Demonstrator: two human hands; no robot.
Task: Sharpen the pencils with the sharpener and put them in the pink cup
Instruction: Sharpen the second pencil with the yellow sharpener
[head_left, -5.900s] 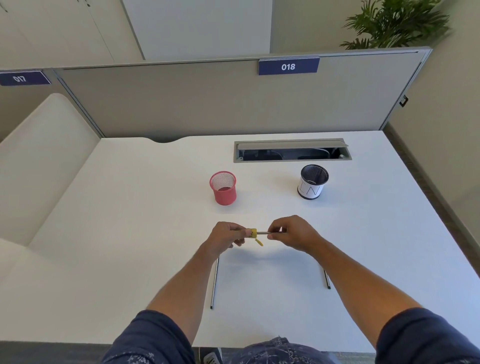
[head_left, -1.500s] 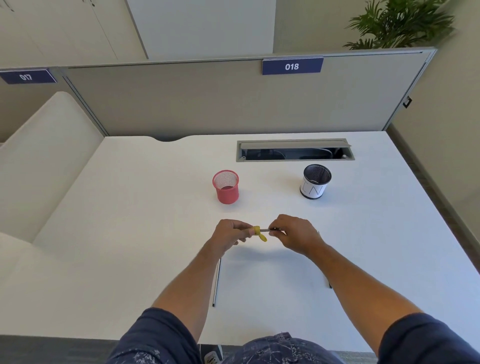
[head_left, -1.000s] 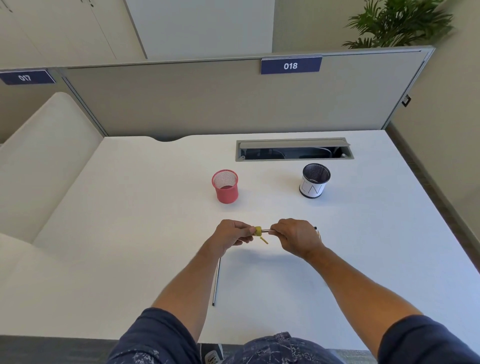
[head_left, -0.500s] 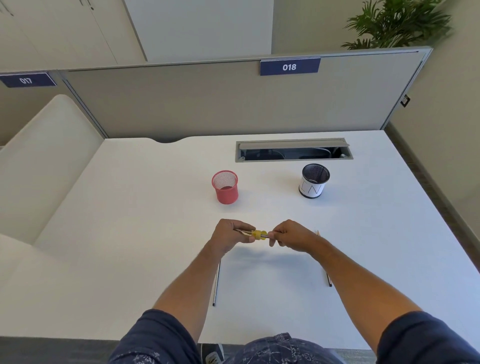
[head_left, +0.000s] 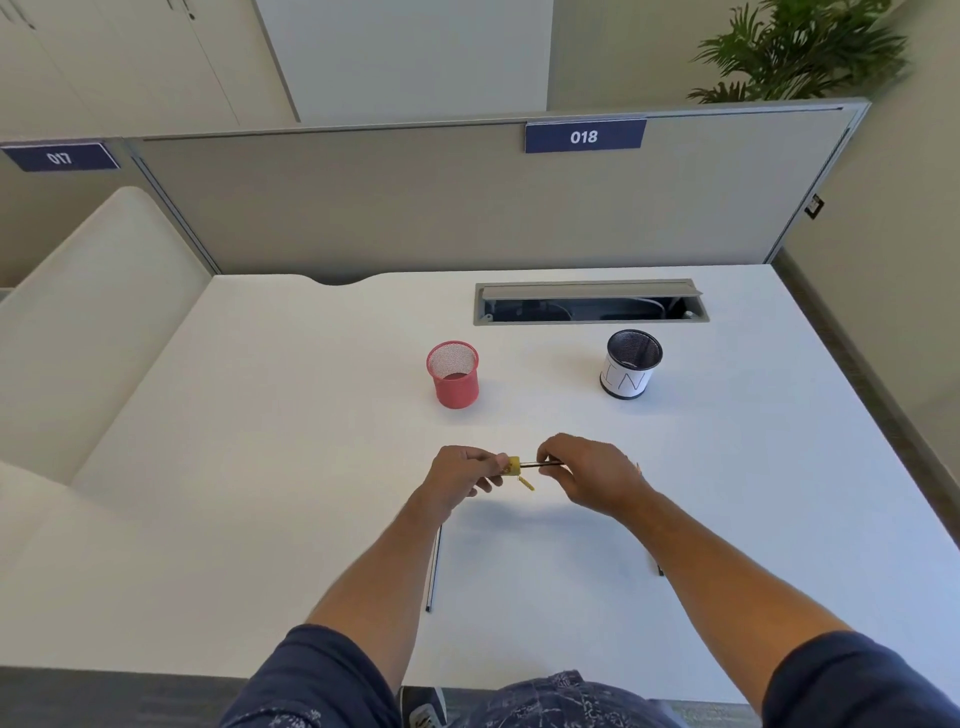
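- My left hand (head_left: 460, 475) pinches the yellow sharpener (head_left: 512, 466) between closed fingers, above the worktop (head_left: 291, 441).
- My right hand (head_left: 589, 475) has its fingers closed round the pencil (head_left: 535, 464), whose tip sits in the sharpener.
- To do this well, I judge: keep pencil and sharpener in line, turn with light, even pressure, and hold the sharpener still.
- A yellow curl (head_left: 526, 484) hangs under the sharpener.
- The pink cup (head_left: 453, 375) stands at 12 o'clock from my hands; it looks empty.
- A second pencil (head_left: 434, 569) lies at 6 o'clock from my left hand.
- Another pencil end (head_left: 660, 569) peeks out beside my right forearm; the rest is hidden.
- The tip's sharpness cannot be made out.
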